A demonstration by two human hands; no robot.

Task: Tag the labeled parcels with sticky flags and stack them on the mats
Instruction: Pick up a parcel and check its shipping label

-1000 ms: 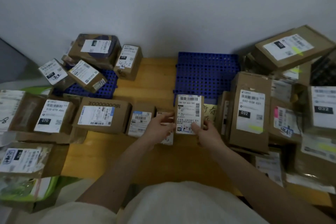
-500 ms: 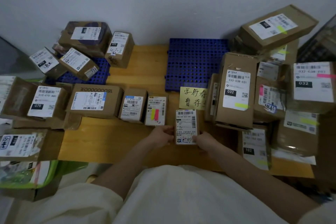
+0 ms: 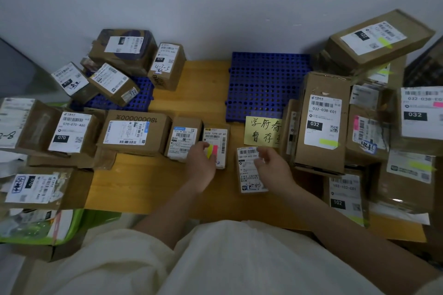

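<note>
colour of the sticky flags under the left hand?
Yellow and pink sticky flags, at the left hand; head view.

I stand at a wooden table, its yellow-brown top pushed against a plain pale wall. The wall is bare, lit dimly and evenly, greyer toward its upper corners. Left of the table, a dark grey panel leans in from the edge of view, meeting the wall at an angle. Right of the table, at the far edge, a dark gridded surface shows; I cannot tell what it is. Below the table's near-left corner, a strip of pale floor shows.
</note>
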